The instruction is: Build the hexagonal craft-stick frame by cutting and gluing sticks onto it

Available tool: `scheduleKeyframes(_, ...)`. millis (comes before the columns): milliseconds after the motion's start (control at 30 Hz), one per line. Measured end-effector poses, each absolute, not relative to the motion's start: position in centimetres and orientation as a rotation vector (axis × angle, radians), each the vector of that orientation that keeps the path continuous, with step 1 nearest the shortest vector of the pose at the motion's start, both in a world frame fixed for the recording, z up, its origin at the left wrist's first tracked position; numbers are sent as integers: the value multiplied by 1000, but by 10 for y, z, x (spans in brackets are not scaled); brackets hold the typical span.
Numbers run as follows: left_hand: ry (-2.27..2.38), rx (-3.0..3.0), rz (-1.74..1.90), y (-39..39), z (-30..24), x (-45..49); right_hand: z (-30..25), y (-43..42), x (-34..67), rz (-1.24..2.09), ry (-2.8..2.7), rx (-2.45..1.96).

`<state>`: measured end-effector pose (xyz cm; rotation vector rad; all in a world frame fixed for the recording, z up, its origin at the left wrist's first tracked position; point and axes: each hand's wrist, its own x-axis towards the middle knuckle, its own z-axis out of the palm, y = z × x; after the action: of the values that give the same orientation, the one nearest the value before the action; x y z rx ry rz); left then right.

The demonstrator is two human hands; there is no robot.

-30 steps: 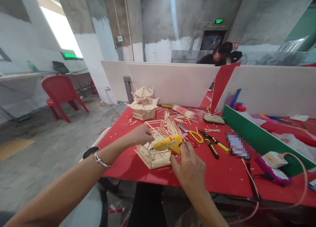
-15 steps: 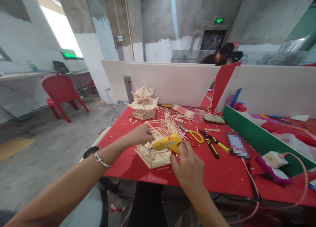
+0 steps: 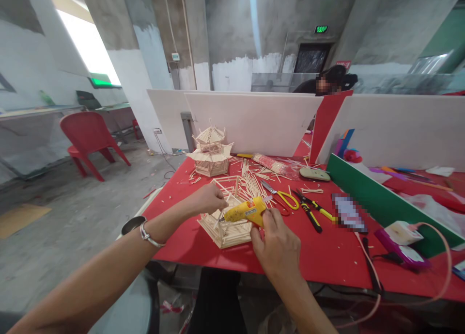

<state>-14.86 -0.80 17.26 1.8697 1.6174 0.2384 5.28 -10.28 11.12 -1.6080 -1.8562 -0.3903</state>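
My right hand [image 3: 278, 242] is wrapped round the handle of a yellow hot glue gun [image 3: 244, 212]. Its nozzle points left, at the near-left part of a wooden-stick frame [image 3: 227, 237] with angled sides. Over the frame's left side, my left hand [image 3: 209, 198] is closed with the fingers pinched together. Whatever sits between those fingertips is too small to make out. Behind the frame stands a two-roofed stick pagoda model [image 3: 211, 152]. Loose thin sticks [image 3: 250, 181] lie scattered between the pagoda and the glue gun.
On the red table [image 3: 290, 261] lie yellow-handled scissors [image 3: 286, 198], black-and-yellow pliers [image 3: 308, 213] and a bag of sticks [image 3: 271, 163]. A green board [image 3: 385, 200] and a purple power strip [image 3: 403, 251] with cables are at right. Beyond the white partition [image 3: 250, 123] is another person [image 3: 327, 82].
Both hands and the glue gun keep nearly the same place over the stick frame. The whole view has shifted very slightly.
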Motion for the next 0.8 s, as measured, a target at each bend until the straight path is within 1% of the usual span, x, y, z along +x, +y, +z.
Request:
scheduleKeyframes(267, 1618, 1865, 255, -8, 172, -148, 114, -105, 57, -300, -1825, -1707)
scheduleKeyframes(800, 1648, 1831, 275, -15, 178, -143, 109, -110, 61, -222, -1791, -1733)
